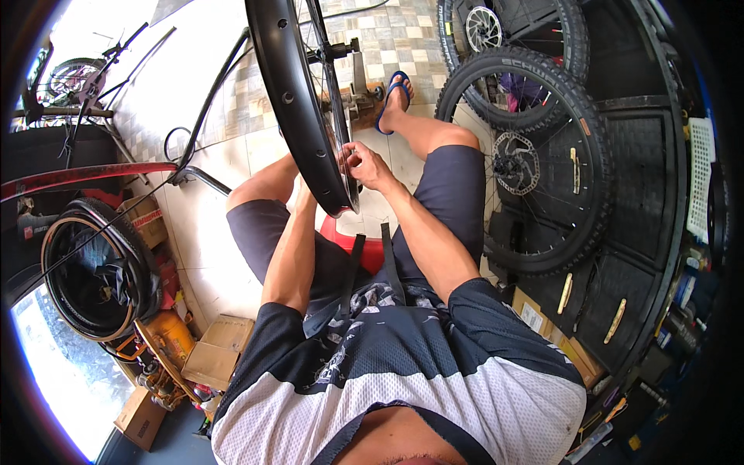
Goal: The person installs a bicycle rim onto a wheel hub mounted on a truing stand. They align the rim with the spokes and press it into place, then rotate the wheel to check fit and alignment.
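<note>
A bare black bicycle rim (298, 108) stands upright between my knees, its spokes (319, 77) showing on its right side. At the rim's lower right edge, my right hand (370, 167) is closed with thumb and fingers pinched together; what they pinch is too small to make out. My left hand (303, 188) reaches up behind the rim's left side, and the rim hides its fingers. Just beyond the rim, a metal stand (358, 97) stands near the wheel's axle (337, 51).
Two tyred wheels with disc rotors (515, 163) lean against black cabinets (639, 178) on the right. On the left are a red bar (89, 180), stacked tyres (93, 267) and a cardboard box (218, 353). My blue-sandalled foot (394, 103) rests on the tiled floor.
</note>
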`<action>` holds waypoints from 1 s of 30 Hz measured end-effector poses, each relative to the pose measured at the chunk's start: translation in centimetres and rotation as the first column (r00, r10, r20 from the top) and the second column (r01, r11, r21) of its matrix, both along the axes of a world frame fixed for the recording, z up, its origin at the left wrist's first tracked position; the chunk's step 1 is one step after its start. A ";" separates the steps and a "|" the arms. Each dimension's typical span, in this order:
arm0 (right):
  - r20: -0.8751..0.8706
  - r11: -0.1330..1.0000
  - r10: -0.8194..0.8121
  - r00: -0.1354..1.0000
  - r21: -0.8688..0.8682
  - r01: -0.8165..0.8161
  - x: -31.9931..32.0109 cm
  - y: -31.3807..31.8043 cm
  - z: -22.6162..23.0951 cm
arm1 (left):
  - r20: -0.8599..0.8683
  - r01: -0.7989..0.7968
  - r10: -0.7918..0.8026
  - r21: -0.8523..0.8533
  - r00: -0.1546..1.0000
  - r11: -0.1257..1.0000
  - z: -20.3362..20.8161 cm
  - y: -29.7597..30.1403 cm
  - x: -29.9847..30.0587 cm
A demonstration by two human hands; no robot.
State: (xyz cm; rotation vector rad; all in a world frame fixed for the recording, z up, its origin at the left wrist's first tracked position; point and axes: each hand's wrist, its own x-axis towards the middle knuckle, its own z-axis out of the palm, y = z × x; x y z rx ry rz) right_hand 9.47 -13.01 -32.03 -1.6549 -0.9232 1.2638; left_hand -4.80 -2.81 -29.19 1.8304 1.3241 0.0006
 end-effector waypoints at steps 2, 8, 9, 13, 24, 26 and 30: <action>0.026 1.000 0.000 1.000 0.031 0.000 0.1 -0.1 -0.4 | 0.116 0.007 -0.003 -0.036 0.993 0.999 0.3 0.4 -0.3; -0.069 1.000 0.017 0.997 -0.025 -0.019 0.1 0.3 -1.3 | 0.286 0.087 -0.061 -0.078 0.956 0.993 -1.6 0.9 -1.0; -0.083 0.992 0.014 0.996 -0.122 -0.024 0.1 0.4 -1.2 | 0.252 0.114 -0.099 -0.045 0.963 0.992 -1.8 1.2 -1.1; 0.171 0.995 0.059 0.984 0.075 -0.072 0.1 0.1 -0.7 | 0.249 0.161 -0.162 0.025 0.955 0.987 -1.8 1.5 -1.6; -0.313 0.997 -0.068 0.947 0.007 0.074 -0.6 0.4 -2.8 | 0.228 0.115 -0.118 0.028 0.966 0.993 -3.1 1.6 -1.6; -0.074 0.999 0.007 0.997 0.051 -0.003 -0.4 0.0 -2.1 | 0.140 0.123 -0.125 0.019 0.982 0.992 -3.6 1.6 -1.4; 0.120 1.000 -0.005 0.993 0.001 0.005 -0.6 0.1 -0.6 | 0.027 0.115 -0.117 0.045 0.993 0.992 -3.2 0.6 -0.5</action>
